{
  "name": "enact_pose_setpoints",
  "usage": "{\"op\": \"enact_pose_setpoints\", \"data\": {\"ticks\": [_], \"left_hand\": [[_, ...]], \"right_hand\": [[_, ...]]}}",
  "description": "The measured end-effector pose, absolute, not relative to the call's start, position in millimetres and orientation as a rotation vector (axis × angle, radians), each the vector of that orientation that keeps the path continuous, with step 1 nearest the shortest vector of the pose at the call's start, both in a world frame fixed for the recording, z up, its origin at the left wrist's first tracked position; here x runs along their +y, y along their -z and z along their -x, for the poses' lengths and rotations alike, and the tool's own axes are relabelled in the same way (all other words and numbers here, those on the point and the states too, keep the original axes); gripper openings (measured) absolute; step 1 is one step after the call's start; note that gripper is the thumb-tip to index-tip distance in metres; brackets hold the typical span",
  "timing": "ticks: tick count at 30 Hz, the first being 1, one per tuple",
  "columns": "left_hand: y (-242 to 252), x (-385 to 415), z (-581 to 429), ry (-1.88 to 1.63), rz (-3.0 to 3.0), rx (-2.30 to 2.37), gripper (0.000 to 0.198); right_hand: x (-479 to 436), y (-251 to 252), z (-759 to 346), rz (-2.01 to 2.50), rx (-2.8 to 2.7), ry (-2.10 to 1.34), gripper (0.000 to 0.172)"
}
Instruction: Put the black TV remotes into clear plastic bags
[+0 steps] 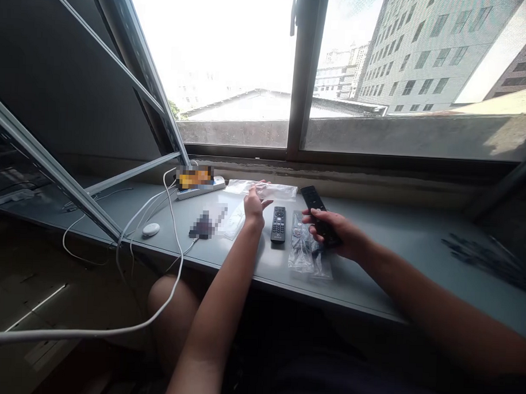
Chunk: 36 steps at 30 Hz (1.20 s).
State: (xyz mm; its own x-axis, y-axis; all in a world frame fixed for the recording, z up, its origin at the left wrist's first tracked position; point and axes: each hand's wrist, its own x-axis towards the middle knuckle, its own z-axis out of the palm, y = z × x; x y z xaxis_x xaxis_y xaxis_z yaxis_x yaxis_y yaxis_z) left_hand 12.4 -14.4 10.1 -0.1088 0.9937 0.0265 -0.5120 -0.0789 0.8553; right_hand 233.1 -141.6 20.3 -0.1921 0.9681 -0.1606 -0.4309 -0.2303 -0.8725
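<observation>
Black remote (pixel 311 200) (half under right hand (pixel 337 234))

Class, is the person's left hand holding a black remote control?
No, the left hand touches a clear plastic bag, while the right hand holds the remote control.

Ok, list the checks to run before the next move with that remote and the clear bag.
1. Right hand closed around the long black remote control: ok.
2. Left hand at the flat clear plastic bag: touching; actual grip cannot tell.
3. Bag mouth open: cannot tell.
4. Shorter black button remote lies flat between the hands, apart from both: ok.
5. Grey shelf bare under the right hand: not ok, filled clear packets lie there.
6. White cables away from both hands: ok, they lie off to the left.
</observation>
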Motion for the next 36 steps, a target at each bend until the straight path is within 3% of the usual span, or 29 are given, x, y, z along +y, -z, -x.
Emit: {"op": "enact_pose_setpoints", "data": {"ticks": [3, 11, 20, 27, 36], "left_hand": [[-9, -15, -15, -1.482, -0.810, 0.804, 0.044], [-4, -18, -27, -1.289, -0.975, 0.703, 0.040], [-1, -16, -28, -1.375, -0.950, 0.839, 0.038], [-5, -24, -32, -1.211, -1.086, 0.754, 0.040], [-9, -21, -26, -1.320, -0.997, 0.796, 0.041]], "right_hand": [[-140, -22, -235, 0.930, -0.778, -1.616, 0.011], [-142, -21, -234, 0.841, -0.913, -1.692, 0.035], [-146, -28, -236, 0.836, -0.947, -1.660, 0.014], [-146, -31, -234, 0.860, -0.894, -1.655, 0.032], [-146, -29, -234, 0.865, -0.933, -1.617, 0.025]]}}
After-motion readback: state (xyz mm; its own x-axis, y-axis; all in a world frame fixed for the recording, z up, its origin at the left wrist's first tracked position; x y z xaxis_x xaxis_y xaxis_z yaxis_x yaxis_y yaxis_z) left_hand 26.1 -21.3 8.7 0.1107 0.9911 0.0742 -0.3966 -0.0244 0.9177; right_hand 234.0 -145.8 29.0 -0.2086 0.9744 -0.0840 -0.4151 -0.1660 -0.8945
